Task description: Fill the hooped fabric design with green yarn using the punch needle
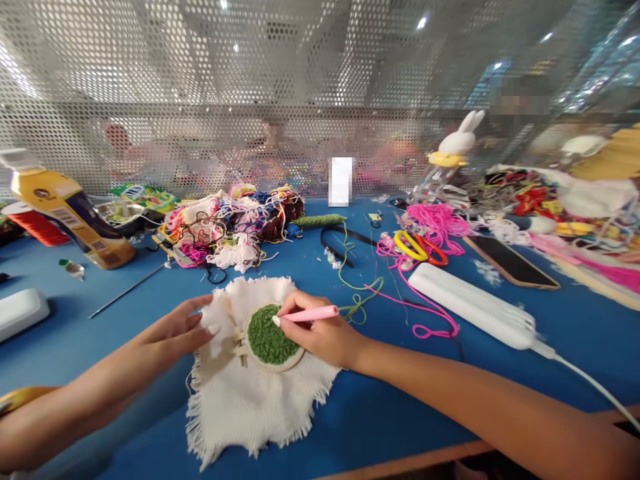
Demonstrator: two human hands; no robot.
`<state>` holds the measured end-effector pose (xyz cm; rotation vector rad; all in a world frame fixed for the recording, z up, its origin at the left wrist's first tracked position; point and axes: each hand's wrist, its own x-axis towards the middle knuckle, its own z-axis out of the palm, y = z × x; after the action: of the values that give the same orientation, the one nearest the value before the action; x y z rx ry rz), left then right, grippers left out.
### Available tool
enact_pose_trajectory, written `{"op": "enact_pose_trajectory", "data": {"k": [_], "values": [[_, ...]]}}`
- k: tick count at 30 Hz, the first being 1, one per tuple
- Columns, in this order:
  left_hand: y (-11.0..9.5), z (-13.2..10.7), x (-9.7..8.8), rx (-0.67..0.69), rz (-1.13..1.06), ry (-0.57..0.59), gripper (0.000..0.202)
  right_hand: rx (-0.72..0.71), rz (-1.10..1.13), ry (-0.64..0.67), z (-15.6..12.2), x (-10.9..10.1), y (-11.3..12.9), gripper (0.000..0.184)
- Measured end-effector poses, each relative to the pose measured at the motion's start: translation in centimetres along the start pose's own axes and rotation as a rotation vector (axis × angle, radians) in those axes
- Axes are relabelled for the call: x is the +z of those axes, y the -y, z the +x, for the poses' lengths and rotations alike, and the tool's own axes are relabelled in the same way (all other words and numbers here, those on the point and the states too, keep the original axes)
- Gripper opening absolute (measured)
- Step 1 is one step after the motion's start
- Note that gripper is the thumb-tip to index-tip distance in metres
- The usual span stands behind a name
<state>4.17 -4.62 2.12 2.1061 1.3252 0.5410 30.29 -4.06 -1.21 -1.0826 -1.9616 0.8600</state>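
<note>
A white cloth (260, 420) with frayed edges lies on the blue table, stretched in a small round embroidery hoop (281, 367). Looped green yarn (270, 337) fills the inside of the hoop. My right hand (323, 337) is closed around a pink punch needle (315, 313) over the hoop's right side; its tip is hidden by my fingers. Green yarn (357, 307) trails on the table beyond this hand. At the cloth's upper left edge, my left hand (180, 330) grips the fabric, thumb on top and some fingertips hidden by it.
Behind the hoop sits a tangled yarn pile (235, 223). Scissors with yellow and red handles (420, 248) rest on pink yarn (437, 227). Rightward are a white power strip (470, 303) and a phone (513, 260). A bottle (70, 213) leans at left near a thin metal rod (130, 290).
</note>
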Motion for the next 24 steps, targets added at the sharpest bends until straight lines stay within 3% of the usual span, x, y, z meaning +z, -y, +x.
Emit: {"op": "enact_pose_trajectory", "data": {"k": [4,8,10,13,16,19,24], "values": [[-2.3,0.3,1.0,-0.196,-0.595,0.102,0.044,-0.025,-0.037,-0.024,-0.1,0.1,0.0,0.01],[-4.0,1.8,1.0,-0.479,-0.768,0.007,0.064,-0.017,-0.073,-0.029,-0.2,0.1,0.1,0.013],[-4.4,2.6,1.0,-0.557,-0.795,-0.026,0.073,-0.026,-0.066,-0.045,-0.3,0.1,0.2,0.013],[-4.3,3.8,1.1,-0.505,-0.823,0.101,0.052,-0.054,-0.065,-0.073,-0.5,0.2,0.2,0.015],[-3.7,5.0,1.4,-0.41,-0.678,0.226,0.03,-0.108,-0.09,-0.101,-0.7,0.3,0.1,0.015],[-2.6,6.2,1.8,-0.328,-0.465,0.287,0.026,-0.19,-0.119,-0.145,-0.8,0.5,0.0,0.013],[-1.0,7.1,2.9,-0.041,-0.218,0.361,0.038,-0.224,-0.122,-0.161,-0.6,0.4,-0.1,0.015]]}}
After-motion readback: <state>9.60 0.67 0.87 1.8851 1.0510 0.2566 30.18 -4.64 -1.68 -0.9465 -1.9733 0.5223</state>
